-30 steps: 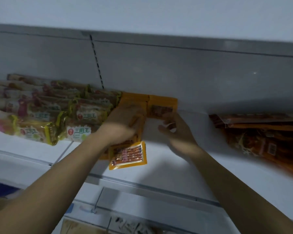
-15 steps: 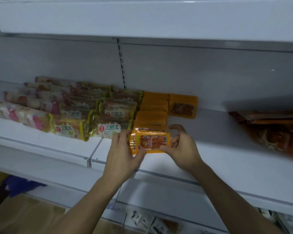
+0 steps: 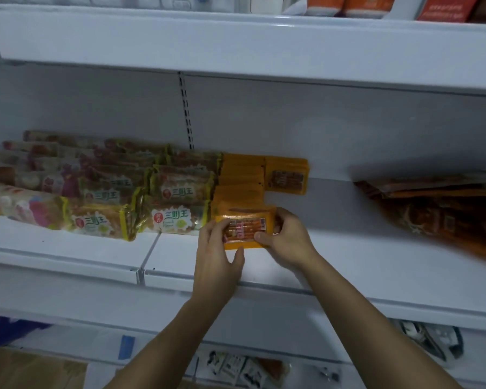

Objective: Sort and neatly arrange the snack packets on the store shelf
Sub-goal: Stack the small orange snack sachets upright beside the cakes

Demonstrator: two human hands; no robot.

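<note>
Since a second ago, when both reached to the back, left hand (image 3: 218,248) and right hand (image 3: 285,240) pinch one orange packet (image 3: 244,230) at the shelf (image 3: 376,265) front, squaring its row.

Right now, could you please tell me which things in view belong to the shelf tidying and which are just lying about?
Part of the job:
orange packet, held by left hand and right hand
orange packet row
sandwich packets
dark orange bags
middle shelf

Just lying about:
cardboard box
blue tape
upper shelf goods
</note>
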